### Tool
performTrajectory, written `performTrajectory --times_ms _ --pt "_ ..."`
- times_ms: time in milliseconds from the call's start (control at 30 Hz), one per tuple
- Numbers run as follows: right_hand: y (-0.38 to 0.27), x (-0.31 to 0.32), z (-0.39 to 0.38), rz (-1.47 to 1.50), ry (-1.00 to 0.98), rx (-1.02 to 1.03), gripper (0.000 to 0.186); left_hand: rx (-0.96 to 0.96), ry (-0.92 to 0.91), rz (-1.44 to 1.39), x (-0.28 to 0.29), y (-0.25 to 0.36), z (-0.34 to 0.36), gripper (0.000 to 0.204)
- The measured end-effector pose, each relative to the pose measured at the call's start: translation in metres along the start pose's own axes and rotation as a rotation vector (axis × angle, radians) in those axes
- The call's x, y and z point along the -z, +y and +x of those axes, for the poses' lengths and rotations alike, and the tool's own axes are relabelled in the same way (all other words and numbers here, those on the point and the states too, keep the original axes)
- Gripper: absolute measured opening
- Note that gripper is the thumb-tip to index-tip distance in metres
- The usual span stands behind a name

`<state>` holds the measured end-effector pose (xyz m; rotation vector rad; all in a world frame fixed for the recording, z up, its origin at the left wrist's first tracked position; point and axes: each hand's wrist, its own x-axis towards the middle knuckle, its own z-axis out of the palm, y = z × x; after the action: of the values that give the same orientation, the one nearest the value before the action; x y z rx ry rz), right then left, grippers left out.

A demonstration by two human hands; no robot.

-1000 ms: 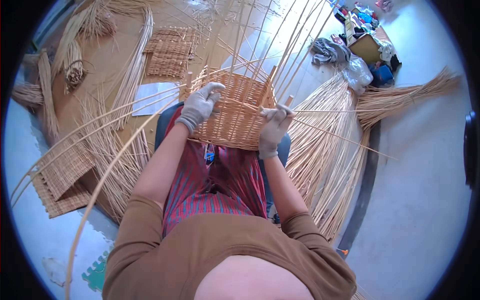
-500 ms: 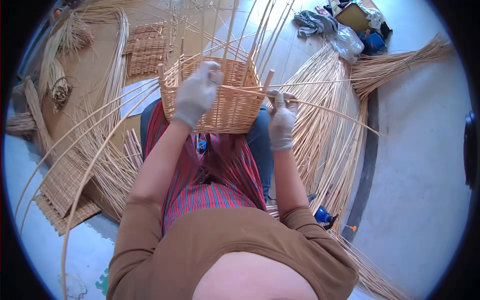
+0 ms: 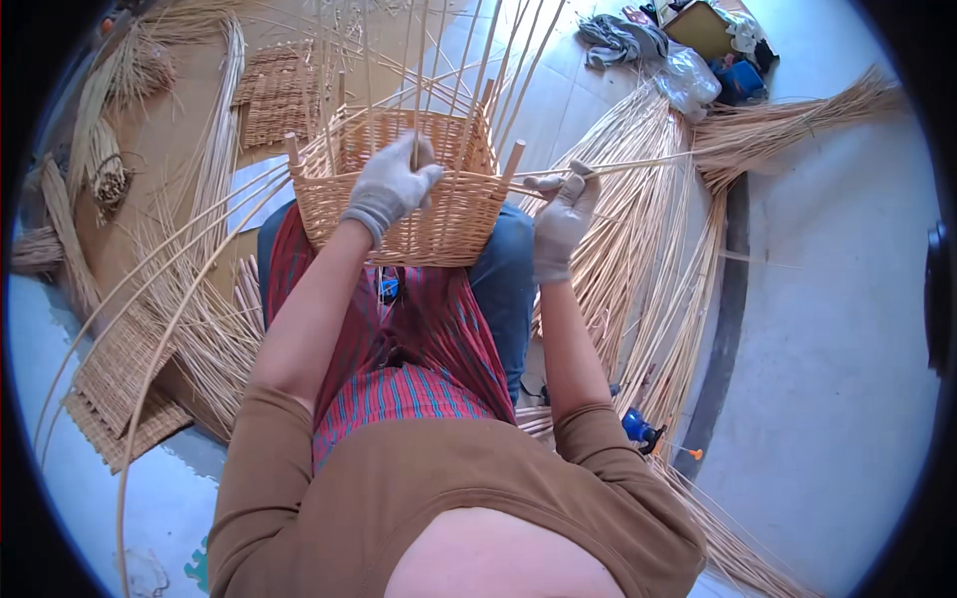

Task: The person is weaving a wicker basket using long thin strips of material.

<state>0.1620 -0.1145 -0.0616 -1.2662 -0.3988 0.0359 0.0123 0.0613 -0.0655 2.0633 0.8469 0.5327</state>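
A wicker basket (image 3: 439, 224) with tall upright stakes sits on my lap, its thicker corner posts standing above the rim. My left hand (image 3: 392, 187), in a pale glove, is at the front rim, its fingers closed round an upright stake (image 3: 417, 110). Just right of the basket, my gloved right hand (image 3: 563, 219) pinches a long thin wicker strand (image 3: 638, 164) between its fingers. This strand runs from the basket's right corner out to the right. Several long strands (image 3: 189, 309) trail from the left corner toward the lower left.
Loose wicker bundles (image 3: 638, 219) spread over the floor at right, and another sheaf (image 3: 797, 125) lies beyond. Woven mats (image 3: 125, 374) lie at left, with a woven panel (image 3: 284, 95) farther back. A blue object (image 3: 638, 427) rests near my right elbow. Bags and cloth (image 3: 688, 75) are piled at the far right.
The basket and both hands have shifted slightly left. My left hand has turned, with its fingers now round a stake. The strand that slanted down to the right has swung from its place.
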Motion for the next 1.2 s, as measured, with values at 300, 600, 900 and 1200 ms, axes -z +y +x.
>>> performTrajectory --times_ms 300,600,900,1200 --pt "-0.016 0.031 -0.009 -0.07 -0.107 -0.262 0.027 0.01 0.142 0.03 -0.009 0.016 0.011 0.033" --pt "-0.034 -0.05 -0.122 -0.243 -0.649 -0.168 0.016 -0.271 0.556 -0.706 0.075 -0.118 -0.098 0.035" --pt "-0.075 -0.16 -0.202 -0.138 -1.535 0.749 0.028 -0.291 0.245 -0.699 0.151 -0.092 -0.058 0.046" --pt "-0.001 -0.107 -0.068 0.44 -0.632 -0.25 0.02 -0.426 -0.516 -1.563 0.126 -0.118 0.032 0.073"
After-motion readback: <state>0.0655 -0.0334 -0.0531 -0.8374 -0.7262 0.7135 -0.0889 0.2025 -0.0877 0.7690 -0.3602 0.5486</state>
